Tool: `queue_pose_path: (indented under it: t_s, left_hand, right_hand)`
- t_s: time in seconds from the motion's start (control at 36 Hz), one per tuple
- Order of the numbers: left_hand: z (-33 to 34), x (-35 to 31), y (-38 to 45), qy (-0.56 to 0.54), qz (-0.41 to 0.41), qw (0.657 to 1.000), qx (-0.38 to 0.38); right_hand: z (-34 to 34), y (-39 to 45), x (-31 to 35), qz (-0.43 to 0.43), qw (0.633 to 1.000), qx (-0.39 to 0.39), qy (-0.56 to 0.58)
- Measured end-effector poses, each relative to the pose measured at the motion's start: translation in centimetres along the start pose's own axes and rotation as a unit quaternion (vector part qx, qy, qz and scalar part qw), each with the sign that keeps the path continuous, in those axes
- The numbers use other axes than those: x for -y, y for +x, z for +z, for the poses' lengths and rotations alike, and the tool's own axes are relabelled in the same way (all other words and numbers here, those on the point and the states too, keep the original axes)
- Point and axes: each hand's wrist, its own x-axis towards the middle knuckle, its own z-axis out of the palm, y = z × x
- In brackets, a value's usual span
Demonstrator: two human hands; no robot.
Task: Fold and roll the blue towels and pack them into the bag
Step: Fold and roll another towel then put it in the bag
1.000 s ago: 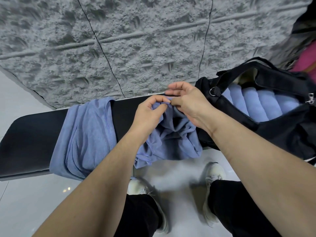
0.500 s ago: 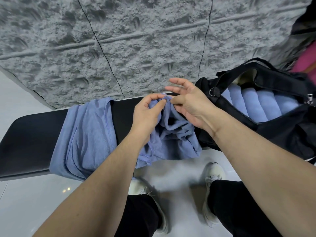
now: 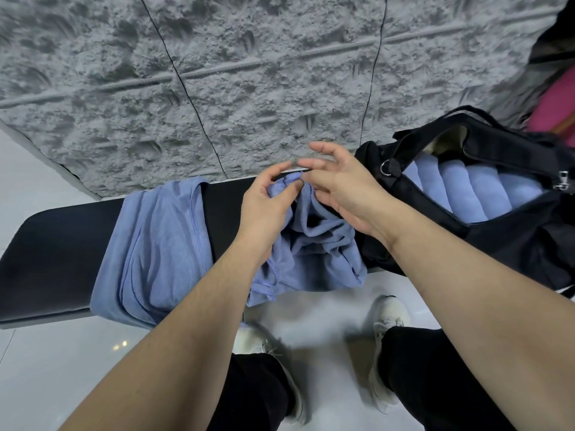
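Note:
A crumpled blue towel (image 3: 314,253) lies on the black bench (image 3: 56,253) and hangs over its front edge. My left hand (image 3: 264,209) pinches the towel's top edge between thumb and fingers. My right hand (image 3: 345,185) hovers just right of that edge with its fingers spread and loosely bent, its lower fingers touching the cloth. A second blue towel (image 3: 152,250) is draped over the bench to the left. The open black bag (image 3: 513,244) stands at the right end, with several rolled blue towels (image 3: 466,194) side by side inside it.
A rough grey textured wall (image 3: 217,73) rises right behind the bench. Below are the glossy white floor (image 3: 46,368), my black trousers and white shoes (image 3: 389,318). Something pink (image 3: 557,110) shows at the far right, behind the bag.
My right hand has let go of the towel's top edge and spread its fingers. My left hand keeps its pinch and has lifted the edge slightly.

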Motion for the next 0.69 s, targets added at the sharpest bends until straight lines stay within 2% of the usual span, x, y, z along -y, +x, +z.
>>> queue_pose_path:
  t_s: [0.25,0.39,0.44,0.5,0.61,0.69]
  left_hand:
    - [-0.3,0.4,0.3,0.009,0.002,1.000,-0.002]
    - [-1.0,0.5,0.0,0.025,-0.008,0.999,0.045]
    - [-1.6,0.5,0.0,0.050,-0.010,0.997,0.057]
    - [-2.2,0.2,0.3,0.055,-0.025,0.998,0.034]
    - [-4.4,-0.9,1.0,0.039,-0.034,0.998,-0.026]
    - [-6.6,-1.1,0.9,0.040,-0.058,0.997,-0.033]
  right_hand:
    - [-0.4,0.2,-0.2,0.039,0.999,0.004,-0.038]
    - [-1.0,-0.3,-0.5,0.062,0.989,0.023,-0.133]
    - [-1.3,-0.4,-0.6,0.056,0.985,0.003,-0.166]
    - [-1.8,-0.2,-0.9,0.045,0.982,-0.034,-0.182]
    - [-2.7,0.2,-0.8,0.009,0.979,-0.109,-0.172]
    - [-3.0,0.0,-0.4,0.008,0.981,-0.132,-0.142]
